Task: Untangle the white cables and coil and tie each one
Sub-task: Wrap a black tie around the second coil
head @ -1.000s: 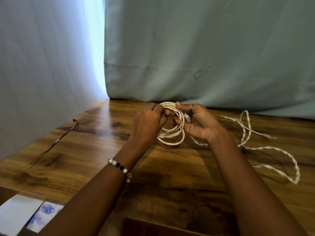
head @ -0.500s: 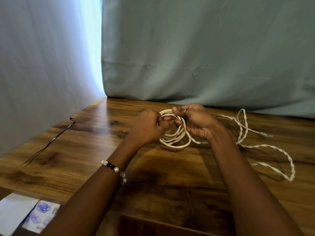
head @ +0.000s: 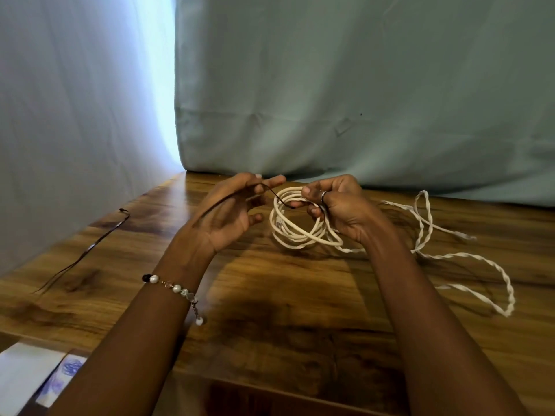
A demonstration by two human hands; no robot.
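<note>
Several loops of smooth white cable form a round coil (head: 295, 223) at the centre of the frame, held just above the wooden surface (head: 270, 310). The right hand (head: 339, 210) pinches the coil's upper edge between thumb and fingers, a ring on one finger. A thin dark tie (head: 270, 192) runs from that pinch point across to the left hand (head: 231, 211), whose thumb and forefinger grip the strand while the other fingers spread loosely, palm turned up; the tie's free end trails over the palm. From the coil's lower right, the rest of the white cables (head: 426, 229) leads off as two strands twisted together like rope, looping across the right of the frame and lying on the surface. A second dark tie (head: 90, 247), long and wiry, lies at the left edge of the surface. The wood is glossy, with dark grain patches. A beaded bracelet (head: 177, 288) circles the left wrist. Pale, faintly creased cloth (head: 360, 85) hangs behind.
</note>
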